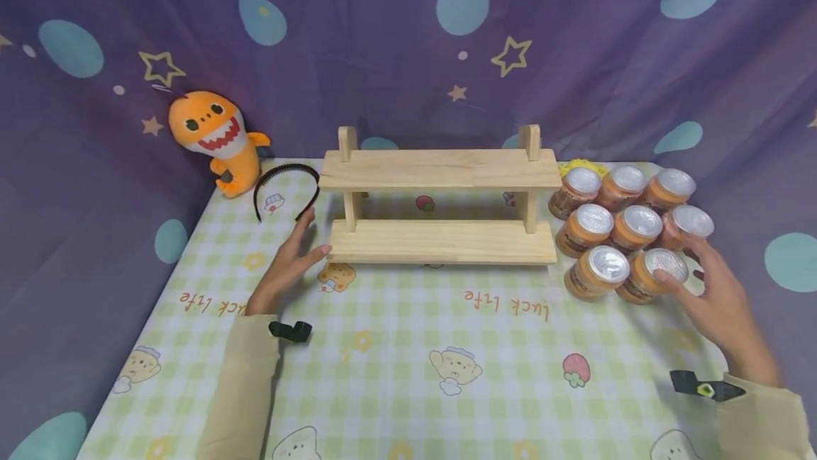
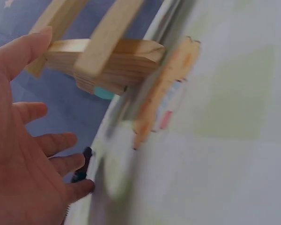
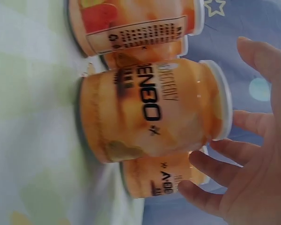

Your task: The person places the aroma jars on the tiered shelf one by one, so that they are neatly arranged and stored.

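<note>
Orange jar (image 3: 154,110) just beside right fingers (image 3: 206,194) — spread, slightly bent — left fingers (image 2: 58,143) spread, near wooden shelf (image 1: 440,242)

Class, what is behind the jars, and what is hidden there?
Behind the jars, the edge of a yellow thing shows past the back-left jar, with purple cloth farther back. The jars hide the rest, so its full shape cannot be seen.

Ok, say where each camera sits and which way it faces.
Head: worn on the head, looking forward and down at wooden shelf and jars; left hand, right hand show.
Left wrist: on that wrist, facing the wooden shelf; left hand shows.
Right wrist: on that wrist, facing jars; right hand shows.
Head and right wrist share jars.
</note>
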`<state>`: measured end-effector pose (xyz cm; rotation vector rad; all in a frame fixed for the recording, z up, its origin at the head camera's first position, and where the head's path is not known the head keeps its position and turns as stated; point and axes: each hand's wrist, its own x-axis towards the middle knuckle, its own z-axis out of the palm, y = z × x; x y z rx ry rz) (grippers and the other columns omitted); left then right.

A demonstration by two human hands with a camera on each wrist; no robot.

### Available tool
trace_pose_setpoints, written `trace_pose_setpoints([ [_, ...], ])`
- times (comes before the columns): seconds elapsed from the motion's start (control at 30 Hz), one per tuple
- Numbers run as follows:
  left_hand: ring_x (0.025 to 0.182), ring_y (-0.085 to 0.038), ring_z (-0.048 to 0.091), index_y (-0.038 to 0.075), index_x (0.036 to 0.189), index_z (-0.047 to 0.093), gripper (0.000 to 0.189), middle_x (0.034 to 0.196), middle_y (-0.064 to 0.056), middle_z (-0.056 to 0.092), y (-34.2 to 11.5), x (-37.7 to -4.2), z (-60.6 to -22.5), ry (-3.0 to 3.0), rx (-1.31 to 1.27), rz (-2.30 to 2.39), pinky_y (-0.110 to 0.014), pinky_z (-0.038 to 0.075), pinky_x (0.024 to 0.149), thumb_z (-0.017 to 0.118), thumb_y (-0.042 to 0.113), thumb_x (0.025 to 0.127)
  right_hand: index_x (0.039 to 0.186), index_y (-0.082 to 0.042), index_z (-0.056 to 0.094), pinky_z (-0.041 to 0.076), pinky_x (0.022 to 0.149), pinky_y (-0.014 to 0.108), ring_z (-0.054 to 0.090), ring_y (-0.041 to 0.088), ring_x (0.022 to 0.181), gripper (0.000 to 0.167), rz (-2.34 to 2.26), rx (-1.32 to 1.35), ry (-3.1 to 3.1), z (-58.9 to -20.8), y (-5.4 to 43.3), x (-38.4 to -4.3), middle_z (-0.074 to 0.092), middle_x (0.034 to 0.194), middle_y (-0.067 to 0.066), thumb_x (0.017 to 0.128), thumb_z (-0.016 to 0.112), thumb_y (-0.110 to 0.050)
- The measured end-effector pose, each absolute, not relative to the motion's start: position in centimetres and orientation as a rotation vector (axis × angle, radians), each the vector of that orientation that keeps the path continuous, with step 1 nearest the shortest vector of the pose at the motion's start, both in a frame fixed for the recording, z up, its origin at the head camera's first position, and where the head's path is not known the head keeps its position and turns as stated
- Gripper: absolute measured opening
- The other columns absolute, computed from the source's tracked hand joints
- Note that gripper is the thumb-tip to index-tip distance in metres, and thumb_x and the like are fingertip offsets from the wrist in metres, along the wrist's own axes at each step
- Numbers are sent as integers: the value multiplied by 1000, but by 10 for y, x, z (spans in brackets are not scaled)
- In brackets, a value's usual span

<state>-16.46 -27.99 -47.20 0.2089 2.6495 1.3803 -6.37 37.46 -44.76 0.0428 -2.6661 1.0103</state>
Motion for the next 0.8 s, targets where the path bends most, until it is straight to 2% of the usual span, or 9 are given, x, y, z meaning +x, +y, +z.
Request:
trace_pose_setpoints([
  [0.13,157,-38,16,19,163,9,86,170,-12,17,-278,-165,-480,2660,199,1401,-63,13,126,63,33,98,151,-11,43,26,84,-5,33,-30,111,65,1075,23,-2652,-459,373,-61,43,135,-34,92,71,-15],
  [0.23,157,-37,16,21,163,12,85,169,-13,20,-277,-165,-483,2669,200,1415,-60,12,127,64,32,98,150,-10,43,28,82,-5,39,-27,106,65,1114,3,-2644,-466,373,-60,40,122,-45,92,71,-16],
  [0.4,157,-35,17,27,162,15,82,169,-11,21,-275,-165,-487,2650,209,1445,-58,12,128,65,31,98,155,-18,38,30,80,-6,40,-26,100,70,1170,-67,-2645,-472,371,-57,40,121,-45,93,70,-19],
  [0.53,157,-34,19,28,161,20,78,169,-8,22,-275,-166,-490,2628,183,1446,-57,12,128,65,32,98,158,-22,33,31,81,-6,39,-29,98,72,1216,-113,-2638,-474,369,-55,41,128,-41,95,68,-18],
  [0.63,157,-33,21,25,160,28,73,167,-8,27,-275,-164,-493,2625,168,1459,-56,14,128,66,30,98,158,-22,31,32,82,-6,41,-29,99,72,1268,-129,-2615,-477,368,-56,42,138,-34,96,67,-15],
  [0.8,154,-34,26,19,155,40,63,163,-10,36,-275,-162,-497,2648,205,1509,-56,16,128,65,22,98,157,-18,33,37,84,-4,46,-23,104,71,1390,-123,-2519,-483,365,-61,44,138,-27,95,65,-4],
])
